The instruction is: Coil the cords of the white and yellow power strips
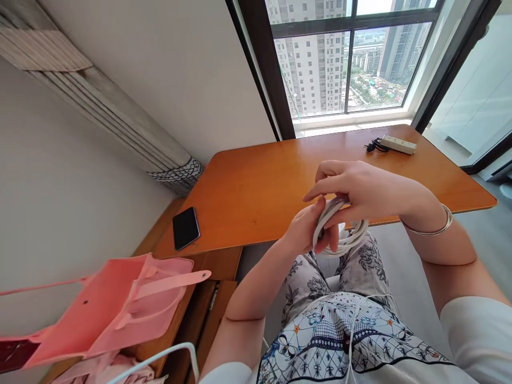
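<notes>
Smooth, bendy plastic on white cable (347,246), soft shine. Looks like wood on desk (256,186), smooth, slightly shiny. Hard, dull plastic on power strip (398,144). Flat, shiny, glassy front on phone (186,229). Looks like smooth leather or soft plastic on pink bag (108,304), only slightly shiny. Shiny metal on bracelet (434,233). Soft, folded cloth on curtain (120,125), dull. Thin, wrinkly cloth on trousers (368,264). Clear, smooth glass in window (316,69). Smooth, matt finish on wall (180,69).
</notes>
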Available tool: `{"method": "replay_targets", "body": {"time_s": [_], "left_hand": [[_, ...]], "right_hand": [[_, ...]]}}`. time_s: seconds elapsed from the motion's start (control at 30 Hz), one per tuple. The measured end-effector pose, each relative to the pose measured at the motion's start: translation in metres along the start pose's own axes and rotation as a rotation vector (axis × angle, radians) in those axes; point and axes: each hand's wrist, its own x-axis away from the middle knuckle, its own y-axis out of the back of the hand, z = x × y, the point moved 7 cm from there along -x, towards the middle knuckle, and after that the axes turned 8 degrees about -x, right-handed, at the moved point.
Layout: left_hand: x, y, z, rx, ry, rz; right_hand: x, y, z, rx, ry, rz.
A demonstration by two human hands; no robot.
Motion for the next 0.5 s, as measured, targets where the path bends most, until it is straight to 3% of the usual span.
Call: {"method": "replay_targets", "body": {"time_s": [0.2, 0.37, 0.5], "left_hand": [[0.002, -0.001, 0.004, 0.124, 0.027, 0.067], [0.002, 0.007, 0.01, 0.311, 0.062, 0.052], [0.004, 0.019, 0.009, 0.372, 0.052, -0.057]], "right_hand": [[0.013, 0.02, -0.057, -0.358, -0.219, -0.199], [0.026, 0.005, -0.081, -0.439, -0.297, -0.037], [0.046, -0.01, -0.105, -0.591, -0.383, -0.257]]}}
